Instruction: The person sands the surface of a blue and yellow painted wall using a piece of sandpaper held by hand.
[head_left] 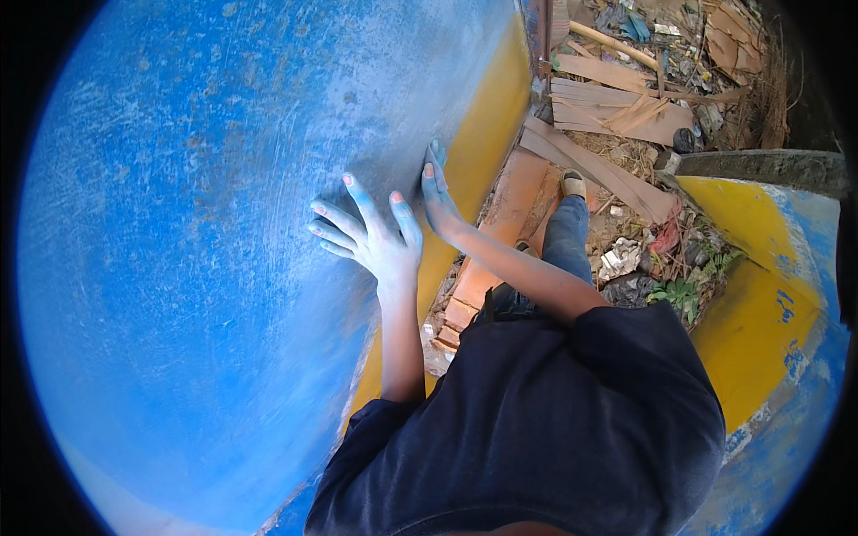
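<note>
A large blue wall (197,223) with scuffed, worn paint fills the left of the view, with a yellow band (493,98) along its lower edge. Pale blue powder or paint coats both of my hands. My left hand (380,239) is open at the wall, its fingers and thumb spread, and nothing shows in it. Farther along, near where blue meets yellow, my right hand (438,192) is seen edge-on against the wall with its fingers stretched out. Its palm side is hidden, so I cannot tell whether something thin lies under it.
My feet are on a ledge of orange-brown bricks (505,214) beside the wall. Wooden planks (617,107), a long pole (615,43) and scattered rubbish cover the ground ahead. On the right stands a low yellow and blue wall (760,330), with a small green plant (679,295) beside it.
</note>
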The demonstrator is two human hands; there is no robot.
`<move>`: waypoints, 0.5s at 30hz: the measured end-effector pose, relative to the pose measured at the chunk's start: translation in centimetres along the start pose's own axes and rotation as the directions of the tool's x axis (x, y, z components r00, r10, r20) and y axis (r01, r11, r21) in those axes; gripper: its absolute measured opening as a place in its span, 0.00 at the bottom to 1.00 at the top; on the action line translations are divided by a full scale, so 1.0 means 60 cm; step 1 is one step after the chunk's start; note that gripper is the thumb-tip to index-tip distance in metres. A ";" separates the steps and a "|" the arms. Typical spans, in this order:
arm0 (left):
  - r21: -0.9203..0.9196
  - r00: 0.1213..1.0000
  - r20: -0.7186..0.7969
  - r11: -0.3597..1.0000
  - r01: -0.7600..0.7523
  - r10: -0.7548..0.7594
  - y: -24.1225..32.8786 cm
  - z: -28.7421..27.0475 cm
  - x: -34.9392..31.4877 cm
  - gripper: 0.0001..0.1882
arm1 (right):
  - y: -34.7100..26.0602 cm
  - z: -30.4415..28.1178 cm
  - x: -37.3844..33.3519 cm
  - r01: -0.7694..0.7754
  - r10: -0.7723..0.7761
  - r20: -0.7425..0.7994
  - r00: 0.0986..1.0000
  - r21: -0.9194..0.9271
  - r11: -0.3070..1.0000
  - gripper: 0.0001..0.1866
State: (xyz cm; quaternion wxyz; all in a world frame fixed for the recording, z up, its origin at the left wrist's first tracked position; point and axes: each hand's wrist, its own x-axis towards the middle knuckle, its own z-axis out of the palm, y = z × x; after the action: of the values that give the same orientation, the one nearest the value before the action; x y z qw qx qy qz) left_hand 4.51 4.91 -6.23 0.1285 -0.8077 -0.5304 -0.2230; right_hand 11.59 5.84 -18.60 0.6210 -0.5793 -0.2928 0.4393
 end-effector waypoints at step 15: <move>0.117 0.991 -0.081 0.987 0.114 -0.105 -0.124 -0.059 -0.123 0.37 | 0.043 0.085 -0.087 -0.118 0.121 -0.062 0.991 0.055 0.991 0.41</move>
State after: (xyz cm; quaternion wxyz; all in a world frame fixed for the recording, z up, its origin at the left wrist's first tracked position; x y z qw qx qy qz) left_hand -5.58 0.43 -7.02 0.1848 -0.7591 -0.5815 -0.2270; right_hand 4.26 3.41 -19.57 0.6176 -0.5937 -0.2256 0.4639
